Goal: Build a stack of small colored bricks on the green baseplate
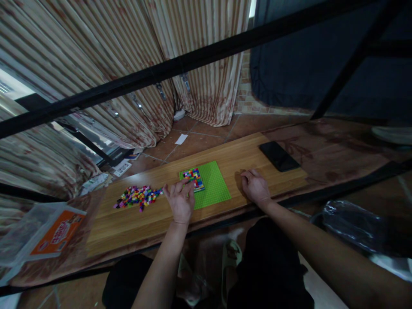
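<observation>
My left hand (pixel 181 205) is over the left edge of a green studded baseplate (pixel 212 184), its thumb and index finger drawn together at a patch of small coloured bricks (pixel 196 175). Its outer fingers stand apart. Anything in the pinch is too small to make out. The patch covers the plate's upper left part, and my hand hides some of it. Just left of that hand lies a loose pile of multicoloured bricks (pixel 138 196). My right hand (pixel 255 186) rests on the wooden board (pixel 135 231), right of the baseplate, with its fingers curled in and nothing visible in them.
A black phone or tablet (pixel 279 156) lies at the board's right end. To the left stands a clear plastic box (pixel 28 231) with an orange label. A dark metal bar (pixel 154 73) crosses beyond the board, before striped curtains (pixel 206 94). A clear plastic bag (pixel 350 223) is at right.
</observation>
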`<state>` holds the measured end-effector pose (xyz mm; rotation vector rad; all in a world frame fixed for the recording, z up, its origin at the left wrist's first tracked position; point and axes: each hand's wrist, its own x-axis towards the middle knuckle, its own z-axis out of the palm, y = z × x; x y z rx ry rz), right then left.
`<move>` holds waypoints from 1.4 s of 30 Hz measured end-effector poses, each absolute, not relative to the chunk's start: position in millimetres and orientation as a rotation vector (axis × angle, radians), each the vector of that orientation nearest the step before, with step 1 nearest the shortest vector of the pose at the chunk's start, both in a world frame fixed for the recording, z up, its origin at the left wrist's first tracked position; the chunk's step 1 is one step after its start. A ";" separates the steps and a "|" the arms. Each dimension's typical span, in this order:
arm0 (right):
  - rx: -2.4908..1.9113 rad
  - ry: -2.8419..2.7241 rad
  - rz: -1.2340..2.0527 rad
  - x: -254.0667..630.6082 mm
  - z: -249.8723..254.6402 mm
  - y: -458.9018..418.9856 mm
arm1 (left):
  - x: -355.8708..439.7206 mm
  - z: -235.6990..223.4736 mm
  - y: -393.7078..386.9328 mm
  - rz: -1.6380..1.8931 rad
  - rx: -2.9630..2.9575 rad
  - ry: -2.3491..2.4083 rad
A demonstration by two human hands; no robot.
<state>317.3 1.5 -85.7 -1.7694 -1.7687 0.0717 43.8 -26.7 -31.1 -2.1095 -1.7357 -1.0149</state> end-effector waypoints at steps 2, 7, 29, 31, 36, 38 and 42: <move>-1.766 -1.763 0.073 317.7 -86.8 1.8 | 43.2 -31.3 -26.7 -1.014 -2.118 -1.739; -1.750 -1.774 0.075 318.3 -87.7 1.9 | 41.0 -30.1 -26.7 -1.008 -2.144 -1.711; -1.668 -1.868 -0.110 326.4 -114.3 7.7 | 49.2 -19.5 -38.9 -0.874 -2.206 -1.787; -1.668 -1.868 -0.118 328.0 -116.7 8.7 | 51.2 -18.2 -45.4 -0.904 -2.195 -1.809; -1.671 -1.873 -0.122 328.5 -119.3 9.3 | 22.9 -34.7 -58.3 -1.018 -2.042 -1.879; -1.667 -1.867 -0.118 326.9 -119.0 9.0 | -6.3 -49.3 -57.2 -1.072 -1.883 -1.945; -1.664 -1.842 -0.107 324.0 -117.5 8.8 | -65.5 -75.7 -46.5 -0.975 -1.693 -2.112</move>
